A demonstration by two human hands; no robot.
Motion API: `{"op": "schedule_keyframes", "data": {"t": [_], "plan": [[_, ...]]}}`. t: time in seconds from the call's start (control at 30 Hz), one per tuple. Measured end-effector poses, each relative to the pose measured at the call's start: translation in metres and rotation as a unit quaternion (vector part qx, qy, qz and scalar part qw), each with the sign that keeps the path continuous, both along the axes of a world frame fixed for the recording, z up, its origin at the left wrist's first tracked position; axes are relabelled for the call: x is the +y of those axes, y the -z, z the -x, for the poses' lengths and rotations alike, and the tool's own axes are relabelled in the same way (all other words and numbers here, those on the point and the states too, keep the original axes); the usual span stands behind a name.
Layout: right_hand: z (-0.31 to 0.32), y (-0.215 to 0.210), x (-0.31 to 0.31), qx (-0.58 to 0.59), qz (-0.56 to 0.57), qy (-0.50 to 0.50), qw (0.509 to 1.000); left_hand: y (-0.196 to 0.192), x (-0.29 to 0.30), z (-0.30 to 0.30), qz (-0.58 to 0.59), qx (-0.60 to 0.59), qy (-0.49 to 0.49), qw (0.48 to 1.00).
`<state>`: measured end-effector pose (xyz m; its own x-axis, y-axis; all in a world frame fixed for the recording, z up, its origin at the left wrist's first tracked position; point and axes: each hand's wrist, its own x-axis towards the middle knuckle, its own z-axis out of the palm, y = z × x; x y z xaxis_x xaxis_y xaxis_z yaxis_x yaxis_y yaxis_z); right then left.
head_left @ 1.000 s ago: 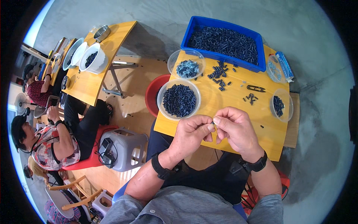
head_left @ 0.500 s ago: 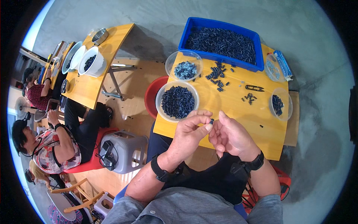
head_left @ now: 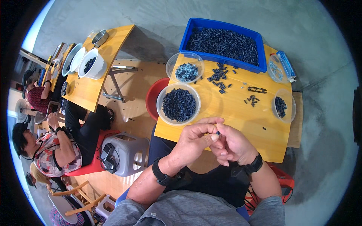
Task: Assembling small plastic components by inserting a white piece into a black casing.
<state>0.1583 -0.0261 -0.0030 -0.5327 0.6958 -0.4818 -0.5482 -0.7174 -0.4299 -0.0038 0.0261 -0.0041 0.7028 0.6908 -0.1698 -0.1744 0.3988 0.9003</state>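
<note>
My left hand (head_left: 194,142) pinches a small dark plastic piece (head_left: 218,133) between thumb and forefinger, over the near edge of the yellow table (head_left: 241,128). Against it is my right hand (head_left: 236,145), its thumb beside the piece and its fingers curled; what these fingers hold, if anything, is hidden. Just beyond my left hand stands a clear round tub (head_left: 161,107) full of dark cylindrical pieces. Behind that tub, a second clear tub (head_left: 200,59) holds light blue, translucent small parts.
A blue bin (head_left: 222,58) heaped with dark pieces stands at the back. Loose dark pieces (head_left: 218,75), black thread snips (head_left: 257,90) and a small tub (head_left: 290,113) lie to the right. A red bucket (head_left: 151,101) sits left of the table. A seated person (head_left: 56,150) works further left.
My two hands have come closer together and slightly nearer to me. The right fingers have curled in, and its thumb now meets the left fingertips at the dark piece.
</note>
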Motion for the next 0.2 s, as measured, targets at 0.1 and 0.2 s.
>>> {"op": "schedule_keyframes", "data": {"t": [0.1,0.2], "plan": [[0.0006,0.0006,-0.0009,-0.021,-0.004,0.006,1.000,-0.0014,0.0006,0.0001,0.015,0.013,0.008,1.000],[-0.0003,0.0021,-0.0003,-0.159,-0.068,0.048,0.984,-0.0014,0.0027,-0.0007,0.019,0.003,0.018,1.000]]}}
